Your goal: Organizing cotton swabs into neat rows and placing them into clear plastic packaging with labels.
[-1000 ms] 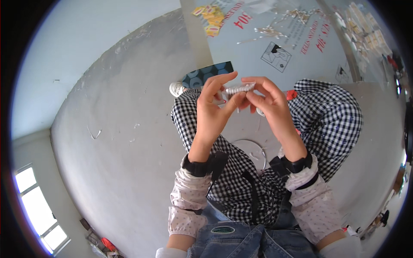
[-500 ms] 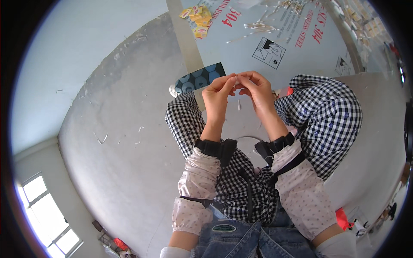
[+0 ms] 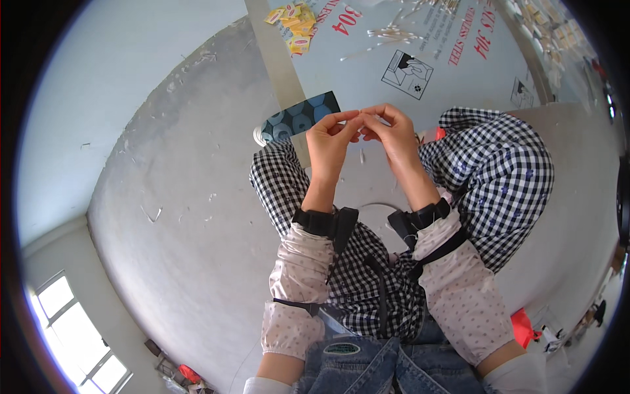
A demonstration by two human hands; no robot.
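My left hand and my right hand meet fingertip to fingertip just off the near edge of the table. Thumb and forefinger of each are pinched together. Whatever is between them is too small and too covered by the fingers to make out. Beside my left hand, at the table's edge, lies a dark flat piece with a blue hexagon pattern. Farther back on the table are loose cotton swabs, thin white sticks with pale tips.
Small yellow packets lie in a heap at the table's far left. More packed swabs fill the far right corner. My knees in a checked cloth flank the hands. White scraps litter the grey floor.
Both hands stay pinched together, with only a slight shift of the fingers. The table and the things on it sit a little higher and more to the left in view.
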